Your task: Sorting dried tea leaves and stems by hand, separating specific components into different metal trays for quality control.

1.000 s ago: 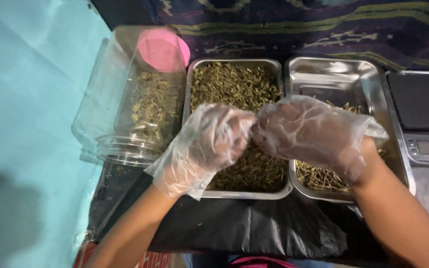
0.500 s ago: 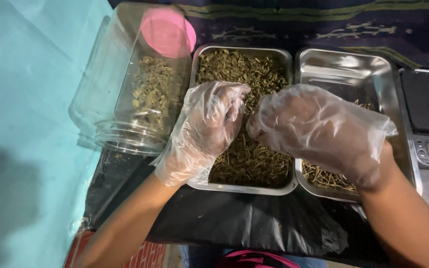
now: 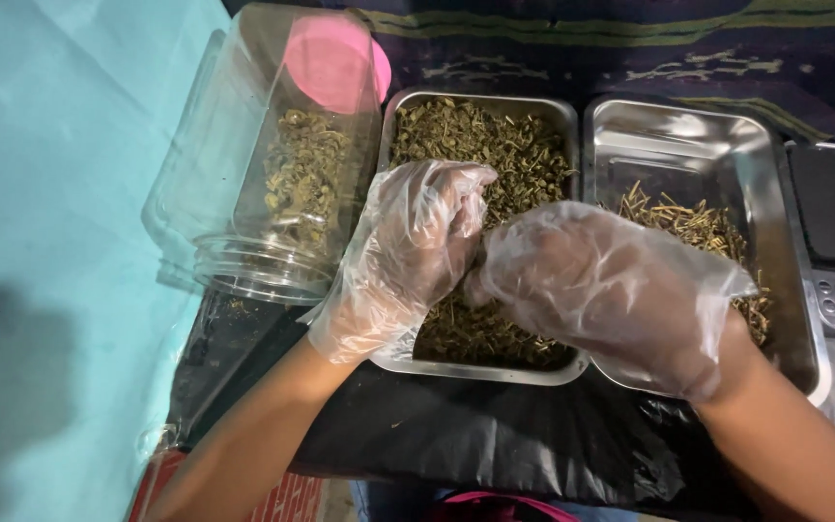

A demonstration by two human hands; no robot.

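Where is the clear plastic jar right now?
The clear plastic jar lies on its side at upper left of the head view, beside the left metal tray of dried herbs.

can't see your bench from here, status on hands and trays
Both hands gloved, left hand and right hand meeting over left tray of dried herb bits. Grip contents hidden. Nothing blocking.

Since the earlier views, the left hand (image 3: 408, 256) and right hand (image 3: 611, 290) have lowered from the tray's upper part toward the near end of the herb-filled steel tray (image 3: 480, 372), fingertips meeting.
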